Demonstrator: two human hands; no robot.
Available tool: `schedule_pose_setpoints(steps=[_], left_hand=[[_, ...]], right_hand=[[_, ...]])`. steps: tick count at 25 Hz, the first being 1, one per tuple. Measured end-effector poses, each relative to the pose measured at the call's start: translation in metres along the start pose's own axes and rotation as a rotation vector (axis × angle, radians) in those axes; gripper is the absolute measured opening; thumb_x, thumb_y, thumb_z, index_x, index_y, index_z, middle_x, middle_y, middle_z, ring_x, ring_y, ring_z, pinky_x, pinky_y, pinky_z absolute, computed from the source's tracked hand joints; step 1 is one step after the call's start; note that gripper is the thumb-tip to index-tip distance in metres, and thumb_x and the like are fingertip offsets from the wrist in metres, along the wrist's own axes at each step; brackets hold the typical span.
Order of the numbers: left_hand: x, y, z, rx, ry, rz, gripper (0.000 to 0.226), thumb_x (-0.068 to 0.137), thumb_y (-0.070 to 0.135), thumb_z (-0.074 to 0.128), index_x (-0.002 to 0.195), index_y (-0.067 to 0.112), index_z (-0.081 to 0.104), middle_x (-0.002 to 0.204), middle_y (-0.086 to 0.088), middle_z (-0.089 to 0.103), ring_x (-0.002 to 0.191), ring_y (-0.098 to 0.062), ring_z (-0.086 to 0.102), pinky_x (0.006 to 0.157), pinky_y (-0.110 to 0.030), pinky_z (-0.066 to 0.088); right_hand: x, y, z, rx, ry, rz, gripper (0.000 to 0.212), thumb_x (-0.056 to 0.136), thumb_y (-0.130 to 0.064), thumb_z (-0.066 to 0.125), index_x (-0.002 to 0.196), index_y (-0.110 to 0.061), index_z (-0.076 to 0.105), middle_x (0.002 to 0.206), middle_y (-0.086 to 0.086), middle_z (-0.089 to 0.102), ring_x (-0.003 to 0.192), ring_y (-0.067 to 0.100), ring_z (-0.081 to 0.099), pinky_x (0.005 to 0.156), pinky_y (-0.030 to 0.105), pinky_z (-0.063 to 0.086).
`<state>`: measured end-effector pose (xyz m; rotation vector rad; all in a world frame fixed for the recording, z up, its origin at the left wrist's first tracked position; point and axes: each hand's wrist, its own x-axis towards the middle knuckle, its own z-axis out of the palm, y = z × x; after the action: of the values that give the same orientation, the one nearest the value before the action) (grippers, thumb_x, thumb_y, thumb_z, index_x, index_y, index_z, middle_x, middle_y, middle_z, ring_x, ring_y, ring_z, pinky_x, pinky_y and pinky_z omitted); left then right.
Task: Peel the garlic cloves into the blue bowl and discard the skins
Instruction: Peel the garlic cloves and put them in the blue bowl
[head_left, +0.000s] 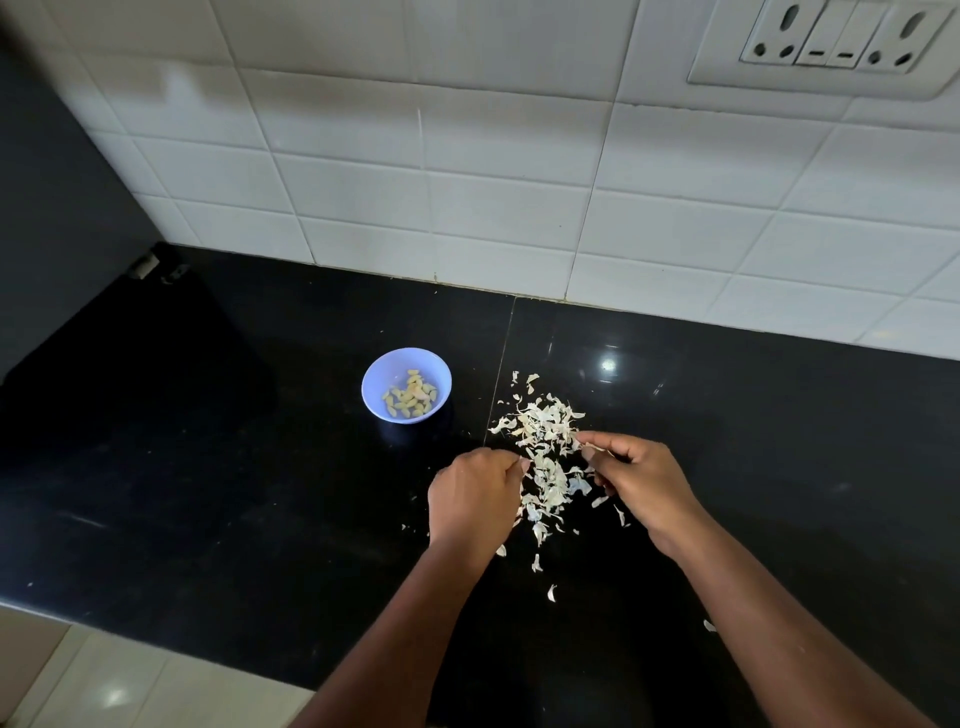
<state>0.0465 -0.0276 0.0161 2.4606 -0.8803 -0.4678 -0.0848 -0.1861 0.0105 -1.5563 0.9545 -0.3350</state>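
A small blue bowl (407, 385) stands on the black counter and holds several peeled garlic cloves (410, 401). To its right lies a loose heap of white garlic skins (545, 441). My left hand (475, 501) sits at the heap's left edge with its fingers curled inward; what they hold is hidden. My right hand (641, 480) is at the heap's right edge, with thumb and forefinger pinching a bit of skin. Both hands are low over the skins.
The black stone counter (208, 467) runs to a white tiled wall (467, 182) at the back. A switch and socket plate (841, 41) is on the wall at upper right. Stray skins (551, 592) lie toward the counter's front edge. A dark panel (57, 208) bounds the left.
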Motion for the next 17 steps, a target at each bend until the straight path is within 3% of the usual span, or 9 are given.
schedule_pose_setpoints(steps=[4,7,9,12,15,17], left_hand=[[0.002,-0.005,-0.002,0.158,-0.005,0.001,0.033,0.106,0.046,0.051,0.090,0.026,0.071,0.085,0.008,0.070,0.082,-0.015,0.065,0.098,-0.040,0.045],[0.004,-0.007,-0.006,0.242,0.080,-0.038,0.030,0.096,0.060,0.062,0.092,0.033,0.074,0.088,0.013,0.071,0.087,-0.009,0.064,0.093,-0.038,0.035],[0.008,-0.006,-0.006,0.220,0.127,-0.027,0.032,0.097,0.061,0.059,0.099,0.033,0.073,0.092,0.013,0.071,0.091,-0.010,0.064,0.092,-0.039,0.034],[0.013,0.000,-0.008,0.144,0.198,-0.020,0.032,0.104,0.053,0.049,0.124,0.033,0.066,0.104,0.011,0.072,0.101,-0.013,0.065,0.097,-0.039,0.034],[0.016,0.008,-0.011,0.046,0.272,-0.027,0.034,0.104,0.048,0.050,0.129,0.030,0.065,0.102,0.011,0.072,0.103,-0.014,0.064,0.101,-0.040,0.035],[0.018,0.016,-0.010,0.000,0.294,-0.028,0.034,0.104,0.047,0.050,0.130,0.029,0.065,0.101,0.011,0.072,0.104,-0.014,0.064,0.102,-0.040,0.035]], right_hand=[[0.006,-0.003,-0.004,-0.011,0.038,0.005,0.016,0.100,-0.022,0.069,0.108,-0.031,0.080,0.086,0.000,0.078,0.068,0.006,0.065,0.070,0.021,0.055],[0.014,-0.004,-0.015,-0.176,0.071,-0.019,0.019,0.097,-0.013,0.073,0.114,-0.019,0.079,0.083,-0.001,0.079,0.071,0.011,0.074,0.073,0.023,0.061],[0.018,-0.005,-0.022,-0.320,0.062,-0.035,0.015,0.093,-0.015,0.077,0.107,-0.019,0.081,0.083,-0.006,0.079,0.074,0.011,0.076,0.078,0.027,0.063],[0.023,-0.015,-0.027,-0.553,0.079,-0.174,0.010,0.089,-0.019,0.082,0.097,-0.026,0.082,0.096,-0.016,0.074,0.085,-0.002,0.067,0.080,0.016,0.052],[0.033,-0.029,-0.030,-0.592,0.169,-0.331,0.010,0.089,-0.022,0.081,0.097,-0.027,0.083,0.094,-0.017,0.065,0.084,-0.003,0.062,0.074,0.011,0.043],[0.039,-0.025,-0.028,-0.661,0.165,-0.369,0.008,0.091,-0.022,0.080,0.097,-0.025,0.083,0.091,-0.015,0.064,0.081,0.002,0.063,0.072,0.018,0.044]])
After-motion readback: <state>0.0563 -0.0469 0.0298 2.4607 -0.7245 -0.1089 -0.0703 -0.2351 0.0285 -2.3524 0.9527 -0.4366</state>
